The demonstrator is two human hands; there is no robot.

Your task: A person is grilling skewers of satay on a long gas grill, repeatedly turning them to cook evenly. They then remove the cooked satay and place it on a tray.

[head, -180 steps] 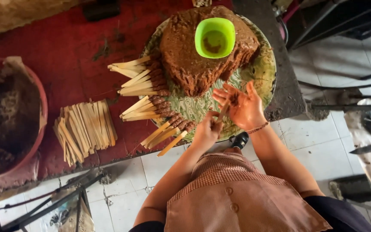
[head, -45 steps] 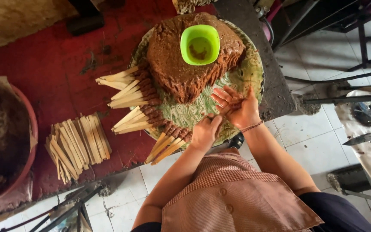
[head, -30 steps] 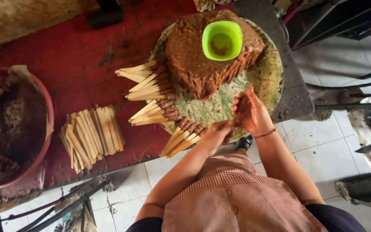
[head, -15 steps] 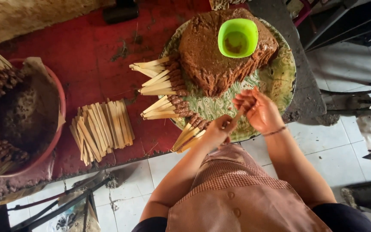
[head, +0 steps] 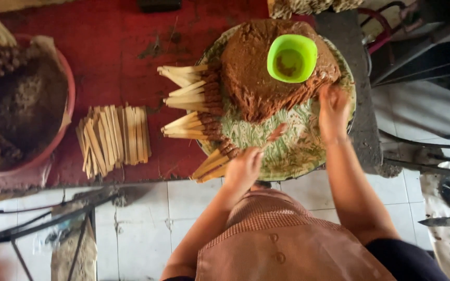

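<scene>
Wooden stick [head: 274, 136] pinched in my left hand [head: 243, 169], its coated tip over the green tray [head: 292, 151]. Just left lie coated sticks [head: 196, 122]. My right hand [head: 333, 112] reaches beyond, fingers curled into the brown mound [head: 251, 78]. A green bowl [head: 291, 57] sits atop it.

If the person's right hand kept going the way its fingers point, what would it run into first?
The right hand points up the picture, its fingertips at the edge of the brown mound heaped on the round tray. It would most likely press into that mound first; the green bowl sits just beyond, on top.
</scene>
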